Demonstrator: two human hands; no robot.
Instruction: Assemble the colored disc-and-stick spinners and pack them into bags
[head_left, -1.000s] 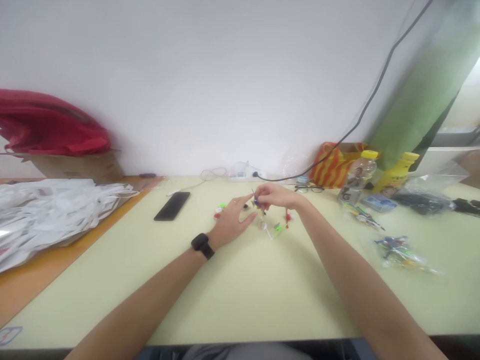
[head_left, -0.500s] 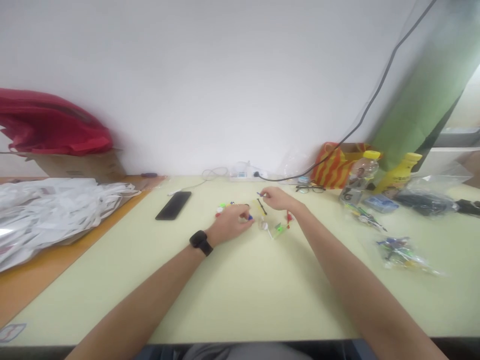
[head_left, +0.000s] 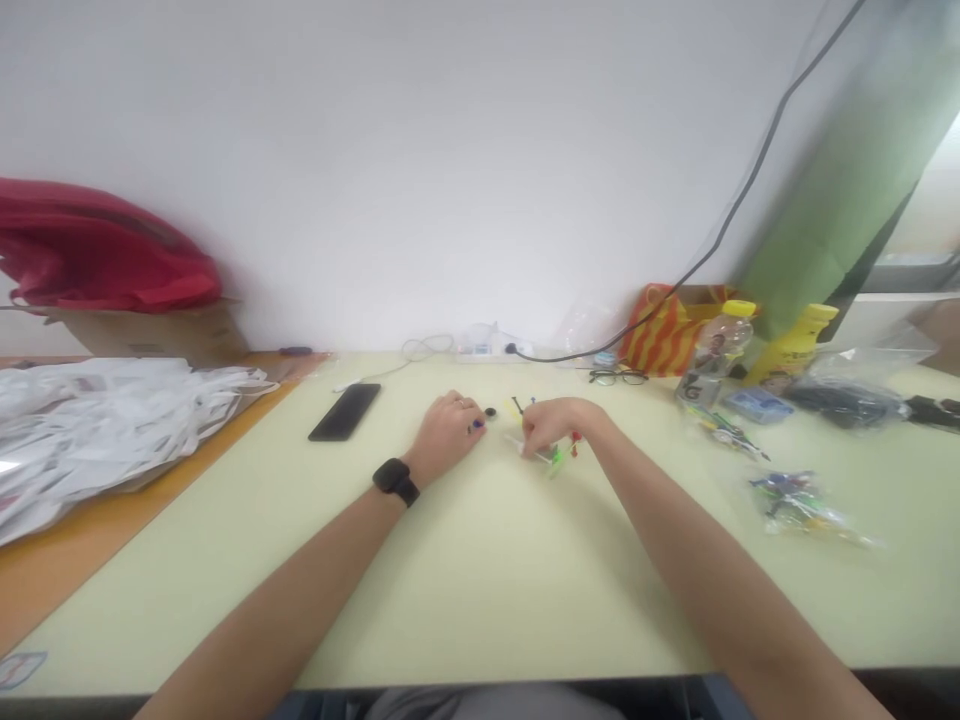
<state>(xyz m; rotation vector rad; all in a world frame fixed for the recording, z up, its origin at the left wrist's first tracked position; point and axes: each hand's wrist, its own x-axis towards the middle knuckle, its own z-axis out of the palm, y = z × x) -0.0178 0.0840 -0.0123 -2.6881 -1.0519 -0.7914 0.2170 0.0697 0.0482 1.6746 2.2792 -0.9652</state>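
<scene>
Two bare hands work over a pale yellow-green table (head_left: 465, 590), among small colourful plastic pieces lying at the middle of its far half. The left hand (head_left: 446, 436), with a black watch (head_left: 397, 481) on its wrist, rests low with fingers curled together, pinching a small blue piece (head_left: 478, 424) at the tips. Just beyond those fingertips lies a round black piece (head_left: 490, 412). The right hand (head_left: 559, 424) reaches in from the right with its fingers bent down, touching or just above a white piece (head_left: 517, 443); the hand hides much of this spot, so whether it grips the piece cannot be told. Close around it are a yellow piece (head_left: 512, 409) on the far left side, a green piece (head_left: 556, 460) on the near side and a red piece (head_left: 575, 443) under the wrist. A black phone (head_left: 344, 413) lies to the left of the hands. Against the white wall (head_left: 420, 180) sits a white power strip (head_left: 489, 345), with glasses (head_left: 617, 378) to its right. Farther right stand a red-and-yellow striped bag (head_left: 651, 330), a clear bottle (head_left: 716, 352) with a yellow cap and a yellow bottle (head_left: 796, 352). Nearer, on the right, lies a clear packet (head_left: 804, 505) of similar coloured pieces. On the far left, a red bag (head_left: 105, 250) sits on a cardboard box (head_left: 154, 332), behind a pile of white bags (head_left: 112, 420).
</scene>
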